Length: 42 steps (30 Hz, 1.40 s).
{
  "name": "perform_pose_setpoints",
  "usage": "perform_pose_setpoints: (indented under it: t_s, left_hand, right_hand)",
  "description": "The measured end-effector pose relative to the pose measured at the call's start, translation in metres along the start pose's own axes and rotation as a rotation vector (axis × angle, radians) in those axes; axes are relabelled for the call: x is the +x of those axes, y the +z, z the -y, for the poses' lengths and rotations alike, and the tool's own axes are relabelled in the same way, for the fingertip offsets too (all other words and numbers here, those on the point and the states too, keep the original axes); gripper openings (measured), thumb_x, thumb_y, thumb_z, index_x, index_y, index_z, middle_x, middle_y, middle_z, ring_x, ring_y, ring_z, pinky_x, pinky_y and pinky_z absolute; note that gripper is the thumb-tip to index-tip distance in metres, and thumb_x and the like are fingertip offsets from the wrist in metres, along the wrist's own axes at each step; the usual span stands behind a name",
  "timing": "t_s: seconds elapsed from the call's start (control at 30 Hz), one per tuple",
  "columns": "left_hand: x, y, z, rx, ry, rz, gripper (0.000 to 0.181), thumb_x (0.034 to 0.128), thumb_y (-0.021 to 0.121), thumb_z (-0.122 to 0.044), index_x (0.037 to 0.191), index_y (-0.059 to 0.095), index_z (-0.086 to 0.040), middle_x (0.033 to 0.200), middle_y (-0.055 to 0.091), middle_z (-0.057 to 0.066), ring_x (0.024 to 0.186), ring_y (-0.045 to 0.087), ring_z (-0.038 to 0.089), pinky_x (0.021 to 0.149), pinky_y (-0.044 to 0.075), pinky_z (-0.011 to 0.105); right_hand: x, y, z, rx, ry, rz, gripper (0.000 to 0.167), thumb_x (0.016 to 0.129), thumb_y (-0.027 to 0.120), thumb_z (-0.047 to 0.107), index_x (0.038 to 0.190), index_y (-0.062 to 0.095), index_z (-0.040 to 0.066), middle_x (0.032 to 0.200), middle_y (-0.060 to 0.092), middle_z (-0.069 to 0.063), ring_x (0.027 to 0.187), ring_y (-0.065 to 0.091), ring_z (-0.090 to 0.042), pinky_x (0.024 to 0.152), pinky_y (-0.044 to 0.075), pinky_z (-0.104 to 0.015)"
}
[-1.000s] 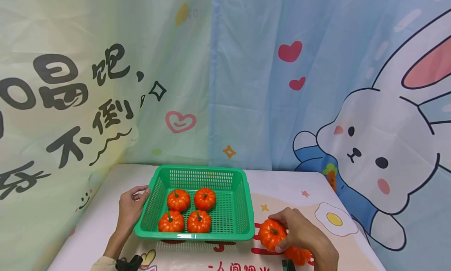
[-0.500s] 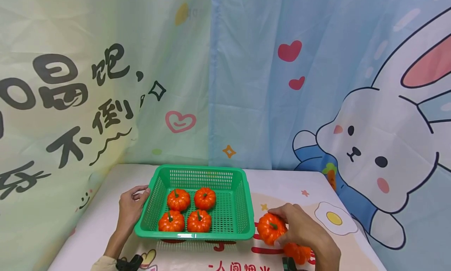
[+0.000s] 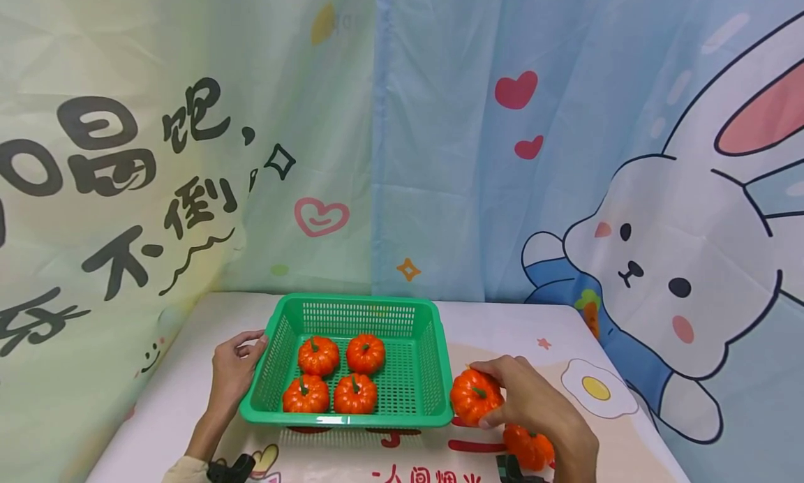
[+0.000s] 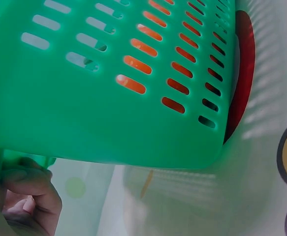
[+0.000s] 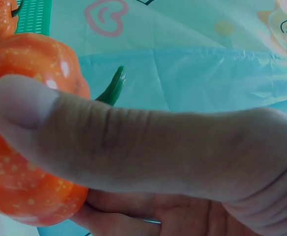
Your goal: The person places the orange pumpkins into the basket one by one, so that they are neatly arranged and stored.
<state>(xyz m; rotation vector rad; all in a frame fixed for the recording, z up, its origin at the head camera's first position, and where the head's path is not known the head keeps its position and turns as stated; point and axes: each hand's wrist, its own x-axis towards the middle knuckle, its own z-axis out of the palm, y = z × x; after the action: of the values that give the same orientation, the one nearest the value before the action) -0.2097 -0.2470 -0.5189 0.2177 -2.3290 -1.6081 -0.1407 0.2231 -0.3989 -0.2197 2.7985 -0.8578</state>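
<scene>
A green plastic basket (image 3: pixel 402 421) stands on the table with several small orange pumpkins (image 3: pixel 354 394) in its left and middle part. My left hand (image 3: pixel 234 371) pinches the basket's left rim; in the left wrist view its curled fingers (image 4: pixel 35 189) meet the rim beside the slotted wall. Just off the basket's right side, my right hand (image 3: pixel 534 403) grips another pumpkin (image 3: pixel 474 397) with a green stem. The right thumb (image 5: pixel 109 137) presses across that pumpkin in the right wrist view. Below the right hand, more orange pumpkin (image 3: pixel 527 447) shows, partly hidden by the wrist.
A printed cloth (image 3: pixel 502 322) covers the table, with a fried-egg picture at the right. Behind it hangs a patterned curtain (image 3: pixel 433 155). Dark straps (image 3: pixel 230 469) sit at the wrists.
My right hand has carried its pumpkin a little left and up, closer to the basket's right side. The left hand and the basket stay in place.
</scene>
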Motion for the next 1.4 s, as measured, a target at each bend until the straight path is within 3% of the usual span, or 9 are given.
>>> perform_pose_setpoints:
  t_s: [0.4, 0.6, 1.03, 1.4]
  left_hand:
    - [0.000, 0.001, 0.001, 0.002, -0.002, -0.007, 0.032, 0.1090, 0.068, -0.017, 0.129, 0.073, 0.007, 0.077, 0.078, 0.011, 0.056, 0.066, 0.009, 0.053, 0.056, 0.024]
    - [-0.001, 0.001, -0.001, 0.008, -0.006, -0.010, 0.032, 0.1091, 0.068, -0.017, 0.130, 0.073, 0.007, 0.078, 0.078, 0.011, 0.056, 0.066, 0.009, 0.054, 0.055, 0.023]
    - [-0.001, 0.001, -0.001, 0.013, 0.000, -0.008, 0.033, 0.1089, 0.068, -0.017, 0.130, 0.073, 0.007, 0.077, 0.077, 0.011, 0.056, 0.065, 0.009, 0.053, 0.054, 0.024]
    - [-0.001, 0.001, -0.001, 0.005, 0.011, -0.008, 0.033, 0.1089, 0.069, -0.018, 0.129, 0.074, 0.007, 0.078, 0.078, 0.015, 0.056, 0.064, 0.007, 0.053, 0.053, 0.023]
  right_hand:
    - [0.002, 0.002, 0.007, 0.009, -0.026, -0.020, 0.079, 0.068, 0.104, 0.012, 0.141, 0.074, 0.012, 0.117, 0.077, 0.003, 0.116, 0.060, -0.021, 0.097, 0.062, -0.049]
    - [0.003, 0.003, 0.012, -0.010, -0.086, -0.033, 0.079, 0.069, 0.104, 0.012, 0.142, 0.073, 0.009, 0.122, 0.076, 0.002, 0.118, 0.059, -0.022, 0.100, 0.060, -0.051]
    - [0.019, 0.006, 0.018, 0.027, -0.221, 0.060, 0.075, 0.073, 0.102, 0.012, 0.142, 0.073, 0.008, 0.117, 0.080, 0.005, 0.112, 0.063, -0.020, 0.096, 0.061, -0.046]
    - [0.026, 0.012, 0.024, 0.029, -0.240, 0.053, 0.071, 0.074, 0.102, 0.013, 0.138, 0.074, 0.006, 0.116, 0.079, 0.002, 0.112, 0.061, -0.022, 0.095, 0.060, -0.049]
